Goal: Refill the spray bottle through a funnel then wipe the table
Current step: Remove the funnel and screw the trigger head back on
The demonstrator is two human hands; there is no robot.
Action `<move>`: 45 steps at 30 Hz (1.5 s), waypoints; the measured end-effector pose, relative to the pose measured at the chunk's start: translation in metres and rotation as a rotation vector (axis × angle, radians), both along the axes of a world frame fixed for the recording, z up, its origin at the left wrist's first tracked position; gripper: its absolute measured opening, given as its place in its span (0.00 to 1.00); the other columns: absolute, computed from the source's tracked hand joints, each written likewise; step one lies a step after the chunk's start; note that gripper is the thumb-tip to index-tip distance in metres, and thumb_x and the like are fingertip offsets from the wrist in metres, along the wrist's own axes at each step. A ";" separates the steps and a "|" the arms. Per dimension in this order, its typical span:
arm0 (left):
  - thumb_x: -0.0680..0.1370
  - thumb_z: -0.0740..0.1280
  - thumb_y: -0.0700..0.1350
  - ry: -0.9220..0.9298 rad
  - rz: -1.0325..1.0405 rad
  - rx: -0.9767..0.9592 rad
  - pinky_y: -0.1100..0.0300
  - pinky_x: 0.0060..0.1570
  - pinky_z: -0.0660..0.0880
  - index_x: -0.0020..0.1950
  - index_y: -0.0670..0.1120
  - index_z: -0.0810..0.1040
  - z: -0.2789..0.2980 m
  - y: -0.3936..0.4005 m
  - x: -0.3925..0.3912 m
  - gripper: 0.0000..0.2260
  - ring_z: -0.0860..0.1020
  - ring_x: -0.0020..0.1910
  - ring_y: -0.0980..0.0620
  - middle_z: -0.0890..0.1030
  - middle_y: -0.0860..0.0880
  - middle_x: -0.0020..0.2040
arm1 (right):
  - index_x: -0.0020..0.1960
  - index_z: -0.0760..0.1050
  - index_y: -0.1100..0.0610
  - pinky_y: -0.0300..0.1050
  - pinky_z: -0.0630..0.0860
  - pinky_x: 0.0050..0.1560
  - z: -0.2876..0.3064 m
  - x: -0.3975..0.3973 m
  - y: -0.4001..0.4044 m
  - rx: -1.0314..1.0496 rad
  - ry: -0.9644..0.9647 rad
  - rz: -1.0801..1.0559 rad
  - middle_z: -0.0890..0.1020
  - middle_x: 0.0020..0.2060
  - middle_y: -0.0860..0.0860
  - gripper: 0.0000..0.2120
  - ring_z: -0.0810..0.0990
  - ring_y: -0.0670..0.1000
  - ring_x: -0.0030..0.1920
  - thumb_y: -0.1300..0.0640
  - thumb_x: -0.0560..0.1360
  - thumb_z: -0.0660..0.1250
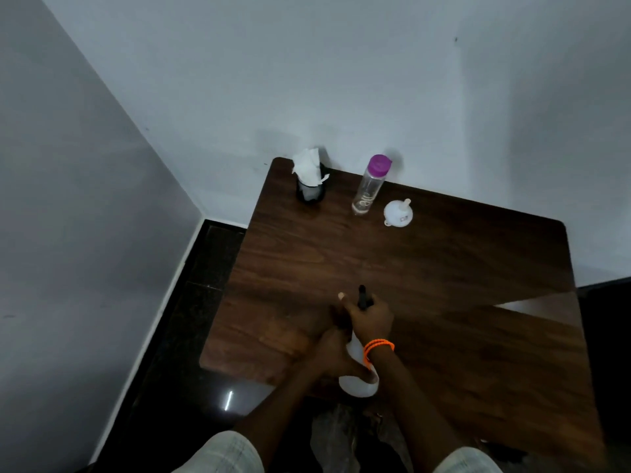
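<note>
A white spray bottle (356, 384) with a black spray head (362, 297) stands at the near edge of the dark wooden table (444, 268). My left hand (333, 353) grips the bottle's body. My right hand (370, 319), with an orange band at the wrist, is closed around the black spray head. A white funnel (397, 212) lies upside down at the far side of the table. Beside it stands a clear water bottle (368, 189) with a purple cap.
A dark holder with white tissue paper (309, 179) stands at the table's far left corner. The table sits against a pale wall, with a dark glossy floor (191, 336) to its left.
</note>
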State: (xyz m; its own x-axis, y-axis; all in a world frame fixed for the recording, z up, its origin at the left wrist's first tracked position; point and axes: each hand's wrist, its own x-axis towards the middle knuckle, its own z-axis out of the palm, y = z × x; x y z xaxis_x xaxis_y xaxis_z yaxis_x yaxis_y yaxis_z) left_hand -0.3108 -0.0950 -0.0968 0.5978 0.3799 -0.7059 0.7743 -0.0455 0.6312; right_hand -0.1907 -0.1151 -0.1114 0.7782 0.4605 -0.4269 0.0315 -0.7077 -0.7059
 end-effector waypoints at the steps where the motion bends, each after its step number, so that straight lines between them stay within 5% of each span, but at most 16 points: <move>1: 0.67 0.77 0.62 -0.019 -0.050 0.007 0.50 0.77 0.63 0.79 0.46 0.65 0.003 -0.002 0.004 0.45 0.67 0.77 0.46 0.68 0.44 0.78 | 0.36 0.77 0.54 0.52 0.81 0.44 0.000 0.003 -0.003 -0.012 0.010 -0.028 0.82 0.32 0.49 0.22 0.82 0.51 0.36 0.36 0.65 0.77; 3: 0.68 0.72 0.69 -0.044 -0.184 0.005 0.50 0.79 0.57 0.81 0.42 0.59 0.011 -0.004 0.013 0.51 0.62 0.79 0.45 0.63 0.42 0.80 | 0.37 0.78 0.53 0.50 0.80 0.46 0.000 0.009 -0.010 -0.018 0.032 -0.088 0.82 0.34 0.49 0.21 0.82 0.51 0.39 0.36 0.65 0.78; 6: 0.73 0.78 0.53 -0.046 -0.249 0.001 0.52 0.79 0.58 0.81 0.42 0.59 0.018 -0.006 0.024 0.44 0.62 0.79 0.46 0.63 0.43 0.80 | 0.37 0.77 0.53 0.45 0.77 0.43 0.005 0.017 -0.023 0.045 0.031 -0.154 0.81 0.34 0.49 0.20 0.81 0.50 0.38 0.38 0.66 0.79; 10: 0.72 0.78 0.55 -0.097 -0.393 0.043 0.56 0.79 0.52 0.81 0.39 0.58 0.027 -0.007 0.045 0.47 0.59 0.79 0.51 0.62 0.45 0.80 | 0.38 0.76 0.54 0.46 0.76 0.43 0.011 0.031 -0.039 0.085 -0.014 -0.268 0.81 0.34 0.50 0.22 0.81 0.50 0.37 0.37 0.67 0.78; 14: 0.68 0.83 0.49 -0.111 -0.498 0.056 0.61 0.76 0.60 0.79 0.42 0.65 0.029 -0.008 0.071 0.44 0.63 0.71 0.61 0.69 0.50 0.76 | 0.37 0.74 0.55 0.49 0.78 0.44 0.015 0.051 -0.054 0.083 -0.064 -0.355 0.80 0.33 0.51 0.23 0.81 0.52 0.38 0.37 0.67 0.78; 20: 0.70 0.81 0.48 -0.117 -0.648 0.069 0.57 0.78 0.56 0.80 0.40 0.63 0.032 -0.018 0.105 0.44 0.64 0.78 0.47 0.66 0.43 0.79 | 0.37 0.74 0.57 0.49 0.77 0.42 0.018 0.076 -0.073 0.033 -0.075 -0.443 0.79 0.33 0.51 0.26 0.81 0.54 0.38 0.35 0.66 0.77; 24: 0.66 0.79 0.60 -0.137 -0.704 0.102 0.49 0.79 0.56 0.81 0.42 0.60 0.029 -0.024 0.121 0.51 0.61 0.79 0.46 0.63 0.43 0.80 | 0.39 0.75 0.58 0.49 0.78 0.43 0.021 0.084 -0.086 0.077 -0.059 -0.511 0.80 0.35 0.52 0.26 0.81 0.53 0.38 0.36 0.66 0.78; 30: 0.71 0.81 0.50 -0.134 -0.788 0.164 0.58 0.75 0.58 0.80 0.44 0.62 0.033 -0.032 0.156 0.44 0.63 0.78 0.47 0.65 0.45 0.80 | 0.44 0.76 0.56 0.48 0.78 0.47 0.033 0.101 -0.103 0.125 -0.095 -0.696 0.82 0.39 0.51 0.26 0.82 0.51 0.42 0.35 0.65 0.78; 38: 0.54 0.80 0.66 -0.124 -0.903 0.191 0.47 0.76 0.64 0.81 0.48 0.62 0.023 -0.054 0.204 0.59 0.66 0.76 0.44 0.66 0.45 0.79 | 0.49 0.77 0.59 0.50 0.78 0.53 0.042 0.130 -0.127 0.121 -0.218 -0.846 0.83 0.46 0.55 0.31 0.82 0.54 0.49 0.32 0.65 0.76; 41: 0.60 0.82 0.61 -0.111 -0.942 0.177 0.47 0.77 0.63 0.81 0.46 0.60 0.020 -0.064 0.221 0.56 0.66 0.77 0.43 0.66 0.44 0.79 | 0.49 0.77 0.58 0.54 0.80 0.53 0.037 0.145 -0.139 0.082 -0.214 -0.880 0.83 0.45 0.54 0.35 0.83 0.56 0.49 0.27 0.62 0.73; 45: 0.67 0.82 0.53 -0.095 -0.954 0.157 0.52 0.75 0.64 0.81 0.44 0.61 0.020 -0.078 0.237 0.49 0.67 0.76 0.44 0.67 0.44 0.78 | 0.50 0.77 0.62 0.49 0.75 0.51 0.040 0.165 -0.153 0.036 -0.152 -0.873 0.84 0.46 0.58 0.30 0.83 0.60 0.50 0.36 0.67 0.77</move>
